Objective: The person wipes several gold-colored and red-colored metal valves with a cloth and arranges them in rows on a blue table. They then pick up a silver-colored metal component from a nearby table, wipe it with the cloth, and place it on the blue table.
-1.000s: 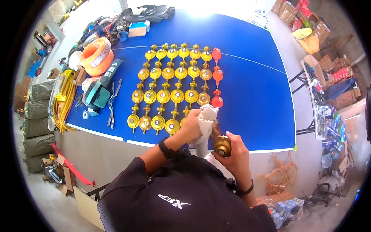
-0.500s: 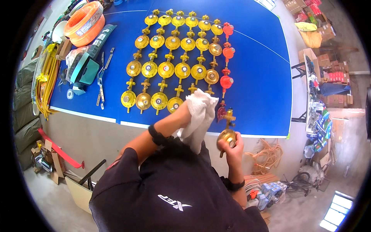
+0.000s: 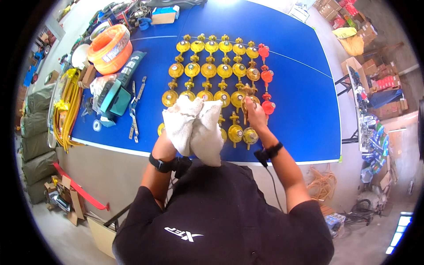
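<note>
My left hand (image 3: 164,145) holds a bunched white cloth (image 3: 193,128), which hides most of its fingers and covers some of the regulators. My right hand (image 3: 257,115) is closed on a brass regulator (image 3: 248,95), held over the right part of several rows of yellow regulators (image 3: 209,70) with brass-coloured valves, laid out on a blue table (image 3: 304,115). A column of red regulators (image 3: 267,77) stands just right of my right hand. Whether the held regulator touches the table, I cannot tell.
Orange hose coils (image 3: 108,53), yellow hoses (image 3: 66,110), a teal tool (image 3: 114,106) and metal strips (image 3: 136,110) crowd the table's left side. A narrow side table (image 3: 357,106) with packages stands at the right, beside stacked cartons (image 3: 384,79). Green bales (image 3: 35,137) lie at floor level on the left.
My right hand has moved up and forward with the brass regulator, from the near edge to over the rows. My left hand and cloth have shifted leftward. The view has shifted slightly.
</note>
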Demonstrator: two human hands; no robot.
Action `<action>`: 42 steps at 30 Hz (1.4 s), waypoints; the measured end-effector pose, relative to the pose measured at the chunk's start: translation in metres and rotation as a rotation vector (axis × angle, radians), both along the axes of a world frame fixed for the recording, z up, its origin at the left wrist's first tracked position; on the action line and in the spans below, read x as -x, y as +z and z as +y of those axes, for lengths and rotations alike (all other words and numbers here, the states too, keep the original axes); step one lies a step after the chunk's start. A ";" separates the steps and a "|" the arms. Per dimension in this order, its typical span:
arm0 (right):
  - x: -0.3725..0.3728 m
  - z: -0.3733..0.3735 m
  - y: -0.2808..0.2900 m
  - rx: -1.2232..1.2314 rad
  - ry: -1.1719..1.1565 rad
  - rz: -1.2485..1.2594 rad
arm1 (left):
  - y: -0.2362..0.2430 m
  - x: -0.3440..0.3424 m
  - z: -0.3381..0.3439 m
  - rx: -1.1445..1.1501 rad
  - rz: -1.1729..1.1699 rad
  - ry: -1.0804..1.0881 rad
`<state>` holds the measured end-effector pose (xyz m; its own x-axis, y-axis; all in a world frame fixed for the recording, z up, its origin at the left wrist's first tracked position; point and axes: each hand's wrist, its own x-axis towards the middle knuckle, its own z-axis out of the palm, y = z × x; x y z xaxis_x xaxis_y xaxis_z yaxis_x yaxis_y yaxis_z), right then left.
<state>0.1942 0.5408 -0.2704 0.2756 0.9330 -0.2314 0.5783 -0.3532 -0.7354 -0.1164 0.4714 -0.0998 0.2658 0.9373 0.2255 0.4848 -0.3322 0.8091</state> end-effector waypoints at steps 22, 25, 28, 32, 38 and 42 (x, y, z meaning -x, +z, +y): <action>0.070 0.139 -0.005 0.195 0.093 -0.677 | -0.043 0.048 0.052 0.262 -0.139 0.099; 0.069 0.139 -0.011 0.207 0.097 -0.666 | -0.047 0.041 0.063 0.281 -0.156 0.068; 0.067 0.137 -0.014 0.178 0.128 -0.627 | -0.049 0.037 0.066 0.294 -0.171 0.060; 0.069 0.135 -0.019 0.112 0.135 -0.620 | -0.044 0.034 0.062 0.296 -0.183 0.063; 0.055 0.085 -0.009 -0.302 0.145 -0.437 | -0.029 0.010 0.043 0.311 -0.225 0.025; 0.024 0.002 0.004 -0.693 0.152 -0.355 | -0.021 -0.022 0.020 0.535 -0.503 -0.094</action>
